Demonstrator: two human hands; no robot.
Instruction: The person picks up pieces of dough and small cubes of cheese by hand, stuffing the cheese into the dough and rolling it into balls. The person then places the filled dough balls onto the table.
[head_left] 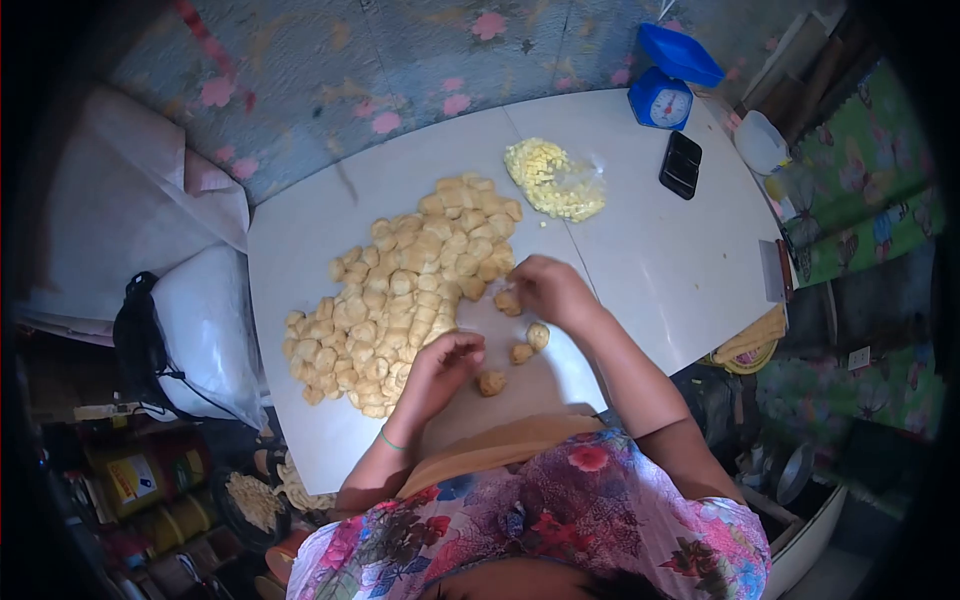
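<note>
Many small tan dough pieces (400,285) lie heaped on the white table (640,270). My right hand (550,290) is over the heap's right edge, its fingers bent together by a dough ball (508,302); whether it grips the ball is hard to make out. My left hand (447,365) is near the front of the heap with curled fingers, and what they may hold is hidden. Between my hands and my body are a separate ball (491,383) and two touching balls (530,345). Beyond my right hand lies a clear plastic bag (560,185) of pale yellow cubes.
A blue scale (662,98) and a black device (680,165) stand at the back right. A knife (783,270) lies at the right edge. At left is a white plastic sack (210,330); a bowl of pale pieces (255,503) is below the table.
</note>
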